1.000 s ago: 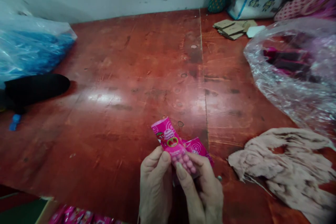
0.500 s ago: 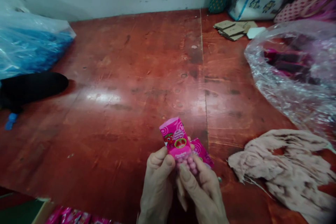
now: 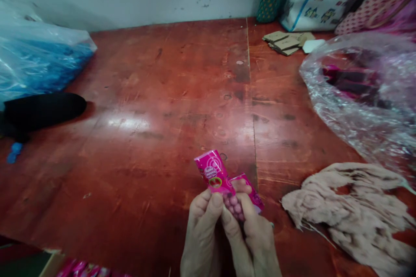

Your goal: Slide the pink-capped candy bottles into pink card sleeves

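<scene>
Between my two hands is a pink candy packet, tilted, with round pink candies showing through its clear lower end. My left hand pinches its left side between thumb and fingers. My right hand grips the lower end, thumb and index finger against the candies. A second pink packet shows behind my right hand's fingers; I cannot tell whether that hand holds it or it lies on the table.
On the red wooden table, a beige cloth and a clear plastic bag with pink-dark contents are at right. A blue-filled bag and black object are left. A box of pink packets is at bottom left. Cardboard pieces lie behind.
The packet has turned and tilted further left in my hands, its top edge now slightly lower. My left fingers have closed nearer its middle. The whole view has shifted slightly.
</scene>
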`<move>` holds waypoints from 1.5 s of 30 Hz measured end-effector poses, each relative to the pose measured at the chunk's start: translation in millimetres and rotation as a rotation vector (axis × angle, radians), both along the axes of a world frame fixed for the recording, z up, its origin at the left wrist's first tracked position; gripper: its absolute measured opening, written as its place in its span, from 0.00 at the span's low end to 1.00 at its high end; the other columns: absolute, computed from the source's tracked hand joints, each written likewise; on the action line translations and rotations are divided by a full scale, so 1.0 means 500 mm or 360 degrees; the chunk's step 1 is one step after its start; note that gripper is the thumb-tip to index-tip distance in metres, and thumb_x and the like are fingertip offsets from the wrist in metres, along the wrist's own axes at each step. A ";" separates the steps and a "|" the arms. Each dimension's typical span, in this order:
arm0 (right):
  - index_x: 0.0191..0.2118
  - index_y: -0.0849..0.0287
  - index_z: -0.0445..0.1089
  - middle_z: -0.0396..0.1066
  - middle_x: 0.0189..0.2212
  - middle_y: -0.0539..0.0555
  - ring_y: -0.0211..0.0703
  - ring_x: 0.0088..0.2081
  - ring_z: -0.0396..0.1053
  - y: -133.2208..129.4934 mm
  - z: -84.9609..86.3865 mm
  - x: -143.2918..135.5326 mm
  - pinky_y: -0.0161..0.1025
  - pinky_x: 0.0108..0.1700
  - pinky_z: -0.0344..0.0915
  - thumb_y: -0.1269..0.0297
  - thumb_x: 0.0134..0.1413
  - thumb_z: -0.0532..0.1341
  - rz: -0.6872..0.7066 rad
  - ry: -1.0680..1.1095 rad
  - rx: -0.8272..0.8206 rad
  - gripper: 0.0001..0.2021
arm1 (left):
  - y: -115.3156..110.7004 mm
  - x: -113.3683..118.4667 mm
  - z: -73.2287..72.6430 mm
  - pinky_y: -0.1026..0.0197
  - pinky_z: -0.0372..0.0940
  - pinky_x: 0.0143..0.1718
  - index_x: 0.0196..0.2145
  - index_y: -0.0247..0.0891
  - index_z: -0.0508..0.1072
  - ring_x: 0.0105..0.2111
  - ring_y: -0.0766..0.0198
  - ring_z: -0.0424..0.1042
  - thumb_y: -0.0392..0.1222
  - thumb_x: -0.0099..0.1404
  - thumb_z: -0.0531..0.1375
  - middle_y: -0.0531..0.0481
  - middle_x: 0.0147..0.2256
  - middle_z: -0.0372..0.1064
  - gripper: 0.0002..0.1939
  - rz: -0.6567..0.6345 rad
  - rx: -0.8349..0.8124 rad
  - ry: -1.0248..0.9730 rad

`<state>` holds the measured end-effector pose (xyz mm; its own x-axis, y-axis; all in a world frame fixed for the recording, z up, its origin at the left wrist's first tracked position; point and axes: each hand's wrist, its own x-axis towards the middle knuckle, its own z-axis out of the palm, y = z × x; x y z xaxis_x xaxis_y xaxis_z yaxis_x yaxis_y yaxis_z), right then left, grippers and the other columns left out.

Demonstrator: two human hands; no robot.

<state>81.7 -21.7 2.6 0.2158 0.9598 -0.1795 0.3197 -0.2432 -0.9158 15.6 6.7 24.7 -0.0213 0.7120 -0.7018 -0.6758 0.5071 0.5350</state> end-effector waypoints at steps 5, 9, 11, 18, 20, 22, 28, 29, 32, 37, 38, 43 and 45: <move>0.45 0.53 0.70 0.74 0.32 0.52 0.43 0.33 0.71 0.002 -0.002 0.006 0.33 0.33 0.65 0.47 0.55 0.54 -0.0030 0.0123 -0.0109 0.19 | 0.005 -0.008 0.002 0.59 0.67 0.39 0.35 0.33 0.77 0.33 0.59 0.73 0.38 0.57 0.60 0.44 0.32 0.75 0.09 0.0038 0.0049 -0.0050; 0.44 0.54 0.69 0.74 0.29 0.51 0.43 0.31 0.70 0.001 0.004 -0.001 0.34 0.32 0.64 0.50 0.57 0.53 -0.0032 0.0163 -0.0087 0.17 | -0.001 0.011 0.006 0.57 0.66 0.40 0.39 0.34 0.76 0.35 0.57 0.73 0.40 0.59 0.58 0.42 0.35 0.75 0.12 0.0183 -0.0008 -0.0125; 0.43 0.54 0.69 0.74 0.29 0.52 0.43 0.29 0.70 0.003 0.010 0.000 0.34 0.32 0.63 0.53 0.59 0.52 -0.0033 0.0174 -0.0001 0.15 | -0.007 0.022 0.008 0.57 0.66 0.40 0.39 0.33 0.76 0.35 0.56 0.73 0.42 0.59 0.58 0.41 0.35 0.75 0.13 0.0194 -0.0058 -0.0157; 0.41 0.56 0.70 0.73 0.28 0.53 0.43 0.28 0.69 0.007 0.013 0.005 0.34 0.30 0.63 0.52 0.56 0.55 -0.0051 0.0326 -0.0115 0.15 | 0.007 -0.001 0.001 0.58 0.65 0.40 0.33 0.34 0.78 0.35 0.58 0.73 0.38 0.58 0.59 0.43 0.31 0.75 0.08 0.0068 0.0123 -0.0168; 0.39 0.56 0.71 0.72 0.28 0.53 0.44 0.30 0.69 0.003 0.012 0.000 0.34 0.31 0.64 0.50 0.54 0.57 -0.0120 0.0310 -0.0194 0.15 | 0.010 -0.010 -0.001 0.59 0.65 0.40 0.33 0.34 0.78 0.34 0.59 0.73 0.38 0.57 0.61 0.44 0.29 0.75 0.08 0.0045 0.0146 -0.0134; 0.38 0.55 0.71 0.71 0.25 0.52 0.43 0.29 0.69 -0.001 0.014 -0.006 0.33 0.30 0.63 0.50 0.52 0.58 -0.0167 0.0282 -0.0220 0.15 | 0.007 -0.008 0.000 0.58 0.65 0.39 0.32 0.35 0.77 0.32 0.59 0.73 0.39 0.55 0.62 0.46 0.27 0.75 0.07 0.0098 0.0108 -0.0089; 0.32 0.55 0.67 0.67 0.20 0.48 0.38 0.21 0.64 0.014 0.025 -0.006 0.31 0.24 0.61 0.56 0.56 0.55 -0.0110 0.0474 -0.0015 0.10 | -0.009 0.011 0.010 0.59 0.65 0.38 0.34 0.38 0.77 0.33 0.60 0.73 0.42 0.55 0.62 0.45 0.32 0.75 0.08 0.0148 -0.0025 -0.0112; 0.32 0.56 0.67 0.66 0.20 0.48 0.38 0.22 0.64 0.017 0.025 -0.004 0.31 0.25 0.61 0.56 0.56 0.55 -0.0095 0.0493 -0.0007 0.10 | -0.008 0.009 0.010 0.59 0.65 0.38 0.34 0.37 0.77 0.33 0.59 0.73 0.42 0.56 0.62 0.44 0.33 0.75 0.09 0.0095 -0.0002 -0.0136; 0.28 0.57 0.66 0.64 0.19 0.48 0.37 0.21 0.63 0.020 0.020 -0.002 0.30 0.24 0.61 0.54 0.55 0.55 -0.0038 0.0528 -0.0032 0.13 | -0.001 -0.008 0.004 0.59 0.66 0.37 0.35 0.35 0.77 0.33 0.59 0.73 0.43 0.57 0.61 0.43 0.32 0.75 0.11 -0.0019 0.0068 -0.0169; 0.33 0.57 0.70 0.69 0.22 0.51 0.41 0.25 0.68 -0.003 0.014 -0.019 0.32 0.27 0.65 0.49 0.54 0.55 -0.0148 0.0323 -0.0127 0.16 | 0.002 -0.025 0.000 0.60 0.66 0.35 0.30 0.35 0.76 0.31 0.60 0.73 0.41 0.55 0.63 0.46 0.28 0.74 0.07 0.0040 0.0129 -0.0004; 0.36 0.57 0.71 0.71 0.24 0.52 0.42 0.27 0.70 -0.008 0.016 -0.022 0.32 0.29 0.66 0.48 0.53 0.55 -0.0199 0.0215 -0.0154 0.17 | -0.002 -0.022 0.001 0.61 0.66 0.35 0.29 0.35 0.76 0.31 0.60 0.73 0.40 0.54 0.63 0.47 0.27 0.74 0.06 0.0082 0.0096 0.0044; 0.36 0.55 0.72 0.74 0.27 0.53 0.42 0.25 0.69 -0.007 0.032 -0.015 0.32 0.28 0.64 0.48 0.55 0.53 -0.0223 0.0049 -0.0095 0.17 | -0.021 0.004 -0.001 0.60 0.67 0.36 0.28 0.37 0.74 0.29 0.61 0.73 0.45 0.51 0.65 0.50 0.24 0.73 0.09 0.0265 -0.0141 0.0146; 0.36 0.55 0.71 0.73 0.26 0.52 0.40 0.24 0.69 0.003 0.035 -0.008 0.31 0.27 0.63 0.50 0.55 0.53 -0.0211 0.0153 -0.0053 0.16 | -0.021 0.005 -0.006 0.59 0.66 0.37 0.29 0.37 0.74 0.30 0.60 0.73 0.45 0.52 0.65 0.49 0.25 0.74 0.09 0.0245 -0.0132 0.0101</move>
